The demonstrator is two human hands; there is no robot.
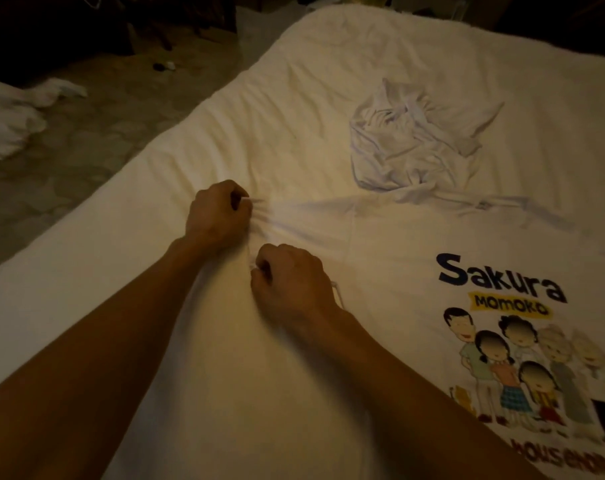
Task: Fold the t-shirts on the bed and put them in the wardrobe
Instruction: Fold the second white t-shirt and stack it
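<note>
A white t-shirt [415, 271] with a cartoon print and the word "Sakura" lies spread flat on the white bed [329, 81]. My left hand [218, 216] pinches the cloth at the shirt's left end, with creases bunching beside its fingers. Just below it my right hand [290, 282] grips the same edge of the shirt. A second white t-shirt [412, 143] lies crumpled farther up the bed, apart from both hands.
The bed's left edge runs diagonally, with a tiled floor [86, 140] beyond it. White crumpled cloth [13, 116] lies on the floor at far left, and small dark objects [164, 66] farther back. The room beyond is dark.
</note>
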